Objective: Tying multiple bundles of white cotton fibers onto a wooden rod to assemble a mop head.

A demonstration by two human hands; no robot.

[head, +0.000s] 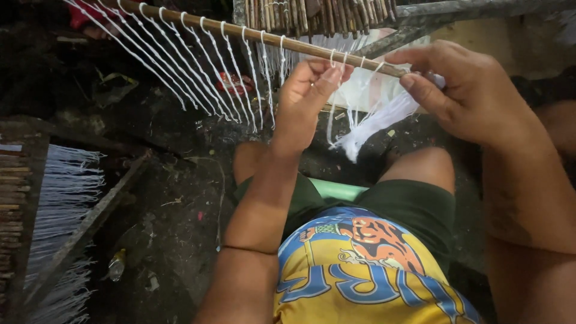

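Rod: a long thin brown wooden rod (252,35) runs from upper left down to the right, across the space above the person's knees, with its right end under the right hand.
Loops: white cotton string loops (198,72) hang off the rod in a row, evenly spaced on the left, bunched near the hands.
Loose bundle: a bundle of loose white string ends (366,129) droops below the rod between the two hands.
Left hand: the left hand (306,99) reaches up under the rod, fingers curled, thumb and forefinger pinching a strand at the rod.
Right hand: the right hand (465,90) grips the rod's end, thumb and forefinger closed on it and on the white string there.
Risk, slip: if the right-hand pinch eases, the rod end could likely drop and the nearest loops slide off.
Risk, tangle: the hanging bundle looks free to twist into neighbouring loops; uneven pull from the left hand might close the spacing.
Surroundings: a row of dark wooden sticks (300,15) lies above; a wooden frame strung with pale threads (60,204) sits at left on the dark littered floor (168,198).
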